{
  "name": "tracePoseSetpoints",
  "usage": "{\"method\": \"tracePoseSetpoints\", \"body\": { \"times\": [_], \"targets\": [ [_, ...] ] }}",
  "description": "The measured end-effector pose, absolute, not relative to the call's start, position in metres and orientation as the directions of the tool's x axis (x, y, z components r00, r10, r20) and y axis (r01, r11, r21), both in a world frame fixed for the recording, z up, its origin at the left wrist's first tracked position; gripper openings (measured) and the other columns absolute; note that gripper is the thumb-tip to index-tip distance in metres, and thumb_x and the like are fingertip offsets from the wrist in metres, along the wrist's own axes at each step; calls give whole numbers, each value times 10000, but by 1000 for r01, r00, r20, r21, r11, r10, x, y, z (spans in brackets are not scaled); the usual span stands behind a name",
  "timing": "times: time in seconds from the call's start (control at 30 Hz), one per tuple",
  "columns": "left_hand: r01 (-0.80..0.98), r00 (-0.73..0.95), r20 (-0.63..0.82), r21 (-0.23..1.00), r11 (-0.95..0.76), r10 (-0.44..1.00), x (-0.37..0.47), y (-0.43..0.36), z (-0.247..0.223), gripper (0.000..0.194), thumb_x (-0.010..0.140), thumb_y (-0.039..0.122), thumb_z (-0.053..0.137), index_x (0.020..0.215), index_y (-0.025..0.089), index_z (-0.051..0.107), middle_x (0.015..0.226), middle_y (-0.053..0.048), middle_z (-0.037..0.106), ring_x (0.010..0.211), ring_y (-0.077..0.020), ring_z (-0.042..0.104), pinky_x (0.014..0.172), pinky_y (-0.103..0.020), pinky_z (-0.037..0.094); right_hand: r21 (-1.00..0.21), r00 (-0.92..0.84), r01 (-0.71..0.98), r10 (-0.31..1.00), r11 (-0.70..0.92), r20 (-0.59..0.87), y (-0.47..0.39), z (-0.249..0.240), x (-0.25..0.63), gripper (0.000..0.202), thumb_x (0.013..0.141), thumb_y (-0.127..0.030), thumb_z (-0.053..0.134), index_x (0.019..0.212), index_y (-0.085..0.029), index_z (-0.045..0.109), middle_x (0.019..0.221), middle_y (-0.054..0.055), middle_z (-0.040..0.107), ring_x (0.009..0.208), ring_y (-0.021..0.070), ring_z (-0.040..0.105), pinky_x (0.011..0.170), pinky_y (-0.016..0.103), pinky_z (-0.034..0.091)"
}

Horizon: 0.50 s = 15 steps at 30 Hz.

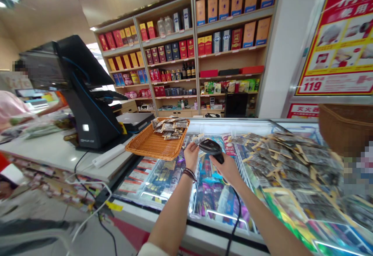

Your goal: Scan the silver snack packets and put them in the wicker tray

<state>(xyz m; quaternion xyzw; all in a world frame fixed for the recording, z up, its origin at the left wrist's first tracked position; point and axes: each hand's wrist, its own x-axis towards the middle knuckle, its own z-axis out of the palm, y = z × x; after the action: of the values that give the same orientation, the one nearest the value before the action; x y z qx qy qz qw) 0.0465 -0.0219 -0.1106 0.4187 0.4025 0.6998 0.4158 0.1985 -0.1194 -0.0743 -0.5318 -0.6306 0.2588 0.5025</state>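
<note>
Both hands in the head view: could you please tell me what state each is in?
Left hand: closed, apparently pinching a small packet.
Right hand: closed, holding the black scanner.

I count one scanner [210,146] (and one orange tray [153,143]).

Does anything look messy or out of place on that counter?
Mildly: the small packets lie in a loose, jumbled heap across the right side of the glass top, unlike those gathered in the wicker tray. I see no spill.
</note>
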Motion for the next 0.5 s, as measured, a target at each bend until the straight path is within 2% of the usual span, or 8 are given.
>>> {"method": "tracePoseSetpoints", "body": {
  "times": [0.2,0.37,0.43,0.5],
  "targets": [
    [-147,-344,248,938,-313,905,46,-24,-111,397,716,308,851,1041,134,704,988,-161,788,993,-275,764,926,-397,593,-906,88,329,947,265,309,-119,-69,204,413,806,-648,606,679,-259,559,403,-25,533,360,189,544,418,289,396],
    [101,-364,269,963,-249,892,51,-24,-109,359,789,335,787,1096,176,691,934,-112,779,957,-267,758,878,-370,594,-952,139,220,960,211,244,-119,-63,234,462,745,-694,654,681,-248,550,417,-37,533,323,156,497,382,276,389],
    [138,-350,224,973,-186,910,60,-22,-106,360,823,375,756,1117,183,678,951,-106,774,927,-252,757,830,-350,597,-963,181,180,956,200,232,-121,-59,253,482,716,-709,670,686,-243,550,455,-28,561,328,153,502,369,275,386],
    [101,-301,120,990,-94,946,76,-18,-100,361,879,409,687,1154,179,651,959,-103,768,834,-226,754,719,-320,595,-968,239,147,942,203,234,-126,-55,272,496,703,-720,675,697,-240,550,494,-17,586,340,149,506,364,275,387]
  ]
}}
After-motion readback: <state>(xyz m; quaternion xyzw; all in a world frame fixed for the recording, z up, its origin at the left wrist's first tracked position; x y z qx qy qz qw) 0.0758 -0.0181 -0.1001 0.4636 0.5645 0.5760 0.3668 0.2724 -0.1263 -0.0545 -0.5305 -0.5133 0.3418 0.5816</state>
